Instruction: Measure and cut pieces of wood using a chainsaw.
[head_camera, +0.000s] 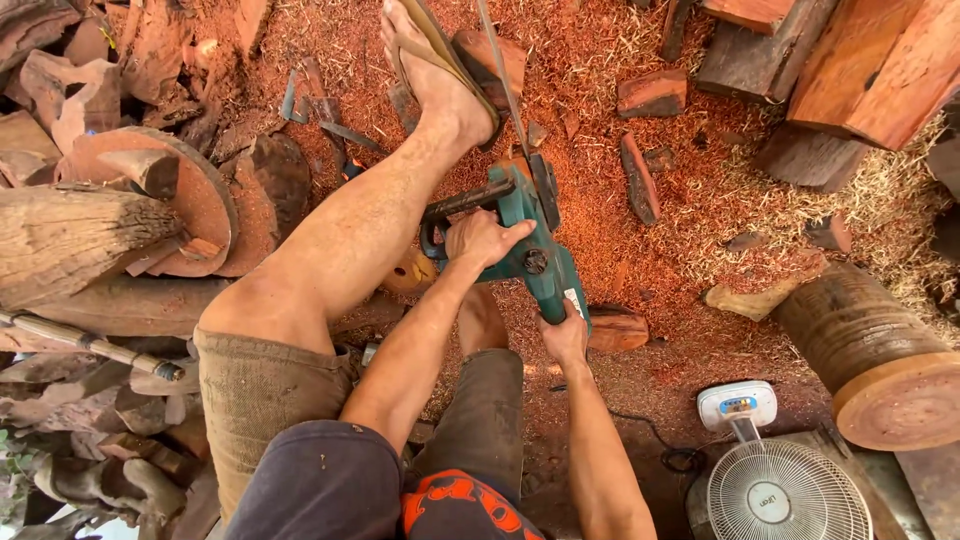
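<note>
floor (690, 190): It is covered in red sawdust and wood chips, with small wood bits lying about.
big logs: A thick round log (870, 350) lies at the right. A grey old log (70, 235) lies at the left, beside a round red wood slab (175, 195).
left leg (350, 230): It stretches out forward. The foot (440, 70) wears a sandal and rests on the floor near the far end of the saw bar.
fan (785, 490): A white fan stands at the bottom right, well apart from the saw.
saw (530, 235): A green power saw sits between the two hands, low over the floor. Its long thin bar (500, 70) points away from the person.
wood piece (410, 270): A small round tan block with a hole in it peeks out just left of the saw, by the leg. How it touches the saw I cannot tell.
left hand (483, 238): The fingers are wrapped tight around the black front handle on top of the saw.
right hand (566, 335): The fingers are closed around the back end of the saw.
doing it well: I think both hands should keep a firm hold, the saw should stay steady, and the bar should stay away from the bare foot and leg.
</note>
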